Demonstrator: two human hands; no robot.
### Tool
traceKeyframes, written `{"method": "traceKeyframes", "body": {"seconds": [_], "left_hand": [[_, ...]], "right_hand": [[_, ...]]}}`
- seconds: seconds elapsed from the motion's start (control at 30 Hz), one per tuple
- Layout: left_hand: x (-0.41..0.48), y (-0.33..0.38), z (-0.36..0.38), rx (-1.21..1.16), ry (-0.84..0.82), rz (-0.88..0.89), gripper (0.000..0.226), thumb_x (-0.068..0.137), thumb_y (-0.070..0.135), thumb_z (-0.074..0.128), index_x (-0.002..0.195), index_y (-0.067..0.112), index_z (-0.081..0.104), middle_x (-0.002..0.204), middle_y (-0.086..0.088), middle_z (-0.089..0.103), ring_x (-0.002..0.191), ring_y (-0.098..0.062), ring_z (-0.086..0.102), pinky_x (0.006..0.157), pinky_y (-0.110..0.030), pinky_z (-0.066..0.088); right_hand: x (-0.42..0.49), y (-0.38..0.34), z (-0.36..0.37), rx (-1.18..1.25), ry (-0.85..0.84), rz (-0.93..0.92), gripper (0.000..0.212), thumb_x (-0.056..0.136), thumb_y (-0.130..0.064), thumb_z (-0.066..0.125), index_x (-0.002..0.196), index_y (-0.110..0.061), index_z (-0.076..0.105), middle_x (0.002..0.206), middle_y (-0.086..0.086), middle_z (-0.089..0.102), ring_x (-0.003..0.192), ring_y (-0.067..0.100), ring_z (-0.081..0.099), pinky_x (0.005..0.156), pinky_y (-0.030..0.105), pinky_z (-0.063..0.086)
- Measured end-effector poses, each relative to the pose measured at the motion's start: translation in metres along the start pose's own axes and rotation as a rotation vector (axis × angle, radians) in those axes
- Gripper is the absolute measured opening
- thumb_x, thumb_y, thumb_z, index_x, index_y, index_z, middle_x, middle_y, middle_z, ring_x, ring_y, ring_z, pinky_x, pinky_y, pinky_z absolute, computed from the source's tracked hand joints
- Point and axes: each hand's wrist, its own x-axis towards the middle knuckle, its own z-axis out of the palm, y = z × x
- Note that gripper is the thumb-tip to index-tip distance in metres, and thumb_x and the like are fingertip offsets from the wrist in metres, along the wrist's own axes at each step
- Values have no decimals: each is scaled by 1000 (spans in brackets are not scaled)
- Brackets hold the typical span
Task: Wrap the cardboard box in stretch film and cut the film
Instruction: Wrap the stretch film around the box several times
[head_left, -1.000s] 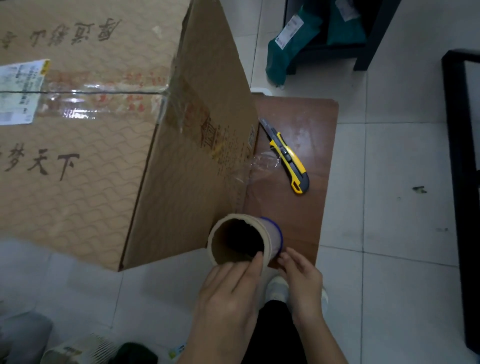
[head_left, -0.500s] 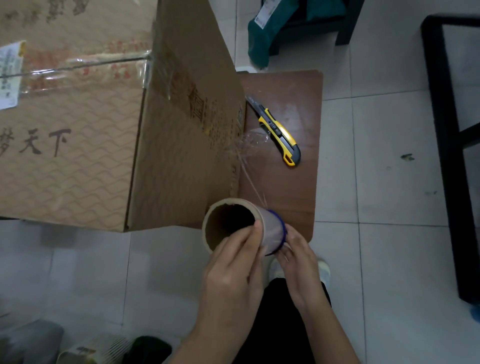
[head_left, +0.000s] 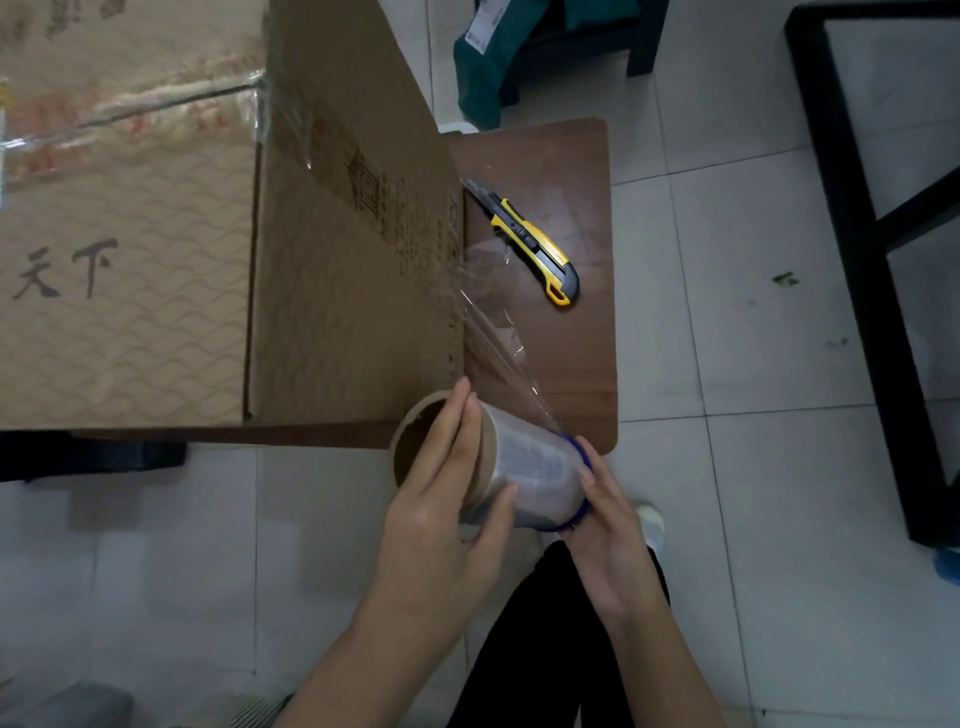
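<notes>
A large brown cardboard box (head_left: 322, 270) stands on a small wooden table (head_left: 566, 171), filling the upper left. I hold the stretch film roll (head_left: 530, 470) below the box's near right corner. My left hand (head_left: 441, 499) grips its open cardboard end, fingers over the rim and thumb under the film. My right hand (head_left: 608, 530) cups the blue-rimmed far end. A clear sheet of film (head_left: 493, 322) stretches from the roll up to the box's right edge. A yellow and black utility knife (head_left: 537, 249) lies on the table, right of the box.
The table's right edge borders a pale tiled floor (head_left: 727, 519). A black frame (head_left: 857, 249) stands at far right. A green parcel (head_left: 483, 67) lies under dark furniture at the top. My foot (head_left: 649, 522) shows below the roll.
The roll has tilted so its film-covered side faces up, and more film is drawn out from the box corner. My left hand's fingers shifted over the roll's open end.
</notes>
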Motion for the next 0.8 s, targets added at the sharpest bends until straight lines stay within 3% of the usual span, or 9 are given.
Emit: {"method": "traceKeyframes", "body": {"seconds": [0.1, 0.17, 0.3, 0.37, 0.43, 0.5, 0.63, 0.7, 0.8], "left_hand": [[-9, -9, -8, 35, -42, -15, 58, 75, 8, 70, 127, -7, 50, 139, -19, 45, 131, -20, 41, 109, -17, 30], [-15, -17, -13, 33, -55, -67, 60, 73, 5, 76, 127, -5, 52, 138, -15, 47, 129, -22, 46, 107, -18, 33], [-29, -40, -23, -14, -83, -227, 70, 71, 13, 77, 134, 7, 46, 140, -3, 45, 126, 4, 35, 102, -2, 26], [-36, -50, -27, -81, -93, -363, 76, 70, 29, 73, 139, 19, 41, 143, 6, 43, 126, 10, 35, 105, -10, 31], [-43, -57, -29, -123, -116, -467, 83, 65, 40, 70, 141, 28, 38, 143, 14, 40, 129, 5, 38, 109, -27, 34], [-47, -61, -30, -111, -142, -506, 87, 62, 43, 70, 141, 28, 37, 140, 18, 41, 129, -1, 42, 107, -31, 37], [-52, -66, -31, -174, -110, -565, 76, 72, 22, 77, 139, 23, 41, 136, 12, 50, 109, 13, 51, 92, -7, 41], [-55, -68, -33, -205, -88, -588, 73, 74, 14, 76, 139, 22, 43, 137, 7, 52, 106, 10, 53, 89, -6, 42], [-61, -67, -38, -184, -98, -542, 70, 75, 14, 75, 138, 20, 44, 139, 7, 50, 120, 0, 49, 96, -9, 38]], "right_hand": [[-6, 8, -3, -4, 21, -20, 51, 81, -20, 58, 131, -13, 54, 128, 11, 66, 116, 24, 63, 92, 35, 54], [-11, 15, -6, -14, 40, -30, 48, 80, -18, 58, 127, -10, 57, 128, 15, 65, 115, 28, 63, 92, 38, 53], [-22, 32, -15, -31, 20, -38, 43, 79, -13, 63, 122, -13, 61, 127, 16, 65, 116, 29, 62, 94, 37, 52], [-27, 37, -16, -38, -26, -54, 49, 76, -10, 68, 124, -13, 60, 126, 14, 66, 118, 28, 61, 96, 35, 52], [-33, 41, -14, -79, -61, -95, 57, 72, -11, 77, 126, -15, 60, 124, 8, 68, 117, 25, 62, 95, 33, 53], [-40, 45, -15, -106, -72, -120, 61, 69, -11, 79, 126, -19, 60, 123, 2, 69, 115, 19, 64, 88, 26, 54], [-52, 56, -14, -93, -54, -132, 64, 70, -5, 73, 130, -17, 57, 122, 3, 70, 110, 14, 66, 80, 20, 53], [-55, 66, -13, -89, -49, -141, 65, 70, -3, 73, 132, -14, 55, 116, -1, 73, 104, 9, 68, 77, 17, 53], [-60, 80, -10, -93, -48, -153, 66, 71, 0, 71, 133, -13, 53, 109, -7, 75, 101, 6, 69, 76, 16, 52]]}}
